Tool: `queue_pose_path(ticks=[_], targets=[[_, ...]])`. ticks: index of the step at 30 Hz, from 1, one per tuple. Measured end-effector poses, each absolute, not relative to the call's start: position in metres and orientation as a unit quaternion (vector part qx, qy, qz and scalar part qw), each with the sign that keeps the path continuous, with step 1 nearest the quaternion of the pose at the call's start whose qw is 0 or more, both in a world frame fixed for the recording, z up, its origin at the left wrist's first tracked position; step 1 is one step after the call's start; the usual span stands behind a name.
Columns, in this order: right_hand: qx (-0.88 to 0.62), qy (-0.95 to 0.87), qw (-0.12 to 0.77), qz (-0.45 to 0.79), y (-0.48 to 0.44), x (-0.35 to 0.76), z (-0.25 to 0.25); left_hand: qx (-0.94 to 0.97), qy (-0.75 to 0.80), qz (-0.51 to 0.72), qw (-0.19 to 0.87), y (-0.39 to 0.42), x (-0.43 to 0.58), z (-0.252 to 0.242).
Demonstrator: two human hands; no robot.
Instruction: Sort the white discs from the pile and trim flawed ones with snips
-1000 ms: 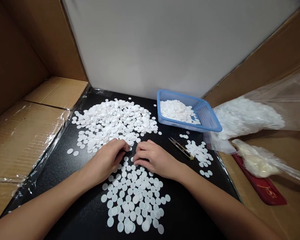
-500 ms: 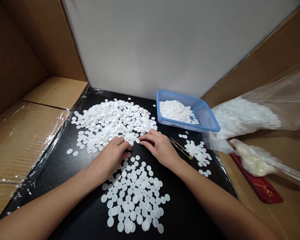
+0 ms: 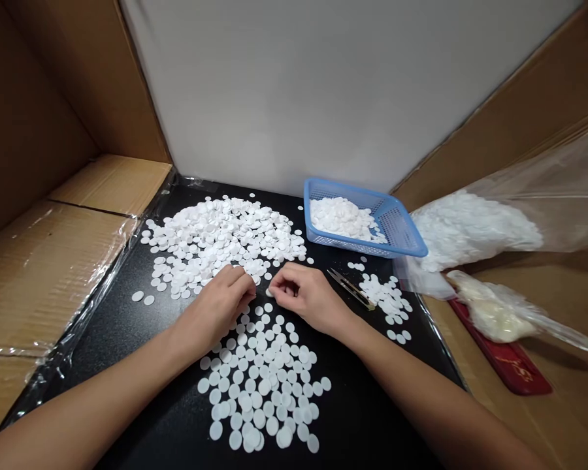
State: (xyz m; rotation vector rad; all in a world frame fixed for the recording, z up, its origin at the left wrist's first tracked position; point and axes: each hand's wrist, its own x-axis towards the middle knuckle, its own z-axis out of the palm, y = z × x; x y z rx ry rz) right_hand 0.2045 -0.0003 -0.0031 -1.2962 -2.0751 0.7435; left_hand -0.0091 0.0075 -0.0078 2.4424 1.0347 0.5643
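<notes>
I have both bare hands working over a black worktop [image 3: 127,365], between two groups of thin white discs. My right hand [image 3: 294,290] has its thumb and fingers drawn together on a single white disc [image 3: 269,293], right at the fingertips; I cannot tell whether that disc is clear of the surface. My left hand [image 3: 232,294] is just across from it, fingers curled down, and with the tips tucked out of my sight I cannot tell whether they grip anything. Beyond the hands I see the big heap of discs [image 3: 220,228], piled thickly; on the near side, the loose spread of discs [image 3: 264,385] lies mostly flat, some overlapping. To the right of my right hand, a pair of snips [image 3: 350,289] lies beside a small cluster of discs [image 3: 387,297]. Behind those, I have a blue basket [image 3: 404,243] partly filled with more white pieces. Off the right edge, a clear bag of white pieces [image 3: 475,228] rests near a smaller bag [image 3: 494,316] with pale yellowish contents, which lies partly over a flat red object [image 3: 519,372].
</notes>
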Motion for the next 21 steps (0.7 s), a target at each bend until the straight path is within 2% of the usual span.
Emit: queue_pose_path(ticks=[2, 5, 7, 12, 17, 21], targets=[[-0.484, -0.777, 0.262, 0.307, -0.004, 0.203, -0.003, 0.887, 0.362, 0.19, 0.215, 0.008, -0.01, -0.007], [-0.472, -0.804, 0.246, 0.266, -0.004, 0.2, -0.008, 0.885, 0.364, 0.174, 0.23, 0.01, -0.013, -0.007], [-0.462, -0.808, 0.258, 0.258, -0.001, 0.199, -0.011, 0.874, 0.374, 0.185, 0.248, 0.012, -0.015, -0.006], [-0.509, -0.734, 0.307, 0.328, 0.006, 0.204, -0.008, 0.815, 0.424, 0.225, 0.325, 0.012, -0.017, -0.002], [-0.568, -0.716, 0.221, 0.339, 0.008, 0.214, 0.0, 0.782, 0.446, 0.224, 0.375, 0.009, -0.016, 0.004], [-0.561, -0.726, 0.242, 0.315, 0.01, 0.218, -0.002, 0.773, 0.432, 0.237, 0.399, 0.009, -0.017, 0.005]])
